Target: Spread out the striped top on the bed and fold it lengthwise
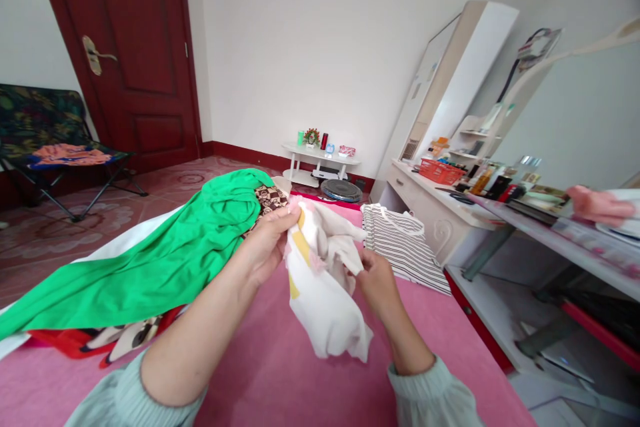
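Note:
Both my hands hold up a small white garment (325, 307) with yellow and pink patches above the pink bedspread (280, 360). My left hand (267, 240) pinches its upper left edge, fingers closed on the cloth. My right hand (377, 280) grips its right side, fingers curled into the fabric. The lower part of the garment hangs loose between my forearms. A green garment (165, 260) lies just left of my left hand, over a brown checkered piece (270, 199).
A folded black-and-white striped top (400, 240) lies at the bed's far right edge. A white dresser (440, 213) with a red basket and bottles stands to the right. A folding chair (55, 140), a dark red door (140, 53) and a small white table (320, 160) are behind.

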A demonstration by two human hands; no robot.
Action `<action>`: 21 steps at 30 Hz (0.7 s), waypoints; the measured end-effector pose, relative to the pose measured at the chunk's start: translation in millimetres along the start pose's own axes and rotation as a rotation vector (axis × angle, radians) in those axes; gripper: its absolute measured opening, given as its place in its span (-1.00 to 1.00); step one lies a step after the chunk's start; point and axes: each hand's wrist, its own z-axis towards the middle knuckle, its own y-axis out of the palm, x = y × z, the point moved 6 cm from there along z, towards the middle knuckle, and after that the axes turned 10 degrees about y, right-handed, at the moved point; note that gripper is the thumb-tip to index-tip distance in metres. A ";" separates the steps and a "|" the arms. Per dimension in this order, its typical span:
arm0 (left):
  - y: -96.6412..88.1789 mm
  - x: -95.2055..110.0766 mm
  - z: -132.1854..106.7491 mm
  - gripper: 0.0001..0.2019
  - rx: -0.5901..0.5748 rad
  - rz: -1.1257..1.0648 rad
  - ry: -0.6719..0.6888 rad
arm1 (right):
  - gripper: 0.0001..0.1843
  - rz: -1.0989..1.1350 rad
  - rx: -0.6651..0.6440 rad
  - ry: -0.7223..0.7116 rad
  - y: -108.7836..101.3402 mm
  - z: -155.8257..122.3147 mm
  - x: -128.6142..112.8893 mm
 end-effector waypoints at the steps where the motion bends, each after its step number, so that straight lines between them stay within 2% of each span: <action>1: -3.7 5.6 1.9 -0.80 0.019 -0.014 0.020 | -0.90 0.009 0.085 0.026 -11.4 1.8 0.7; 3: -8.9 13.6 4.5 -0.82 0.047 -0.028 0.062 | -0.84 0.075 0.147 0.098 -23.6 1.9 0.4; 4: -9.8 15.0 4.8 -0.82 0.057 -0.032 0.080 | -0.80 0.114 0.093 0.138 -20.9 0.4 -1.0; 6: -6.7 11.4 3.1 -0.82 0.055 -0.038 0.091 | -0.79 0.174 -0.128 0.169 0.0 -6.8 -8.3; 8: 2.6 1.1 -1.1 -0.82 0.009 -0.045 0.059 | -0.77 0.214 -0.298 0.108 24.4 -16.3 -17.1; 10: 12.7 -9.3 -5.6 -0.82 -0.050 -0.046 0.010 | -0.69 0.253 -0.277 0.027 35.4 -19.4 -18.2; 12: 16.0 -13.1 -7.3 -0.84 -0.064 -0.044 -0.018 | -0.76 0.282 -0.185 0.049 32.7 -14.6 -7.2; 14: 8.2 -7.5 -3.9 -0.86 -0.003 -0.042 -0.003 | -0.86 0.310 -0.120 0.160 18.9 -5.4 8.6; 17: -19.2 10.4 7.5 -0.91 0.153 -0.036 0.053 | -0.80 0.434 0.040 0.294 -20.7 7.8 20.4; 19: -41.6 22.5 16.4 -0.93 0.251 -0.027 0.093 | -0.77 0.576 0.171 0.270 -49.9 12.6 15.4; 21: -65.2 32.7 24.5 -0.92 0.351 -0.001 0.157 | -0.77 0.722 0.275 0.188 -74.1 14.0 5.5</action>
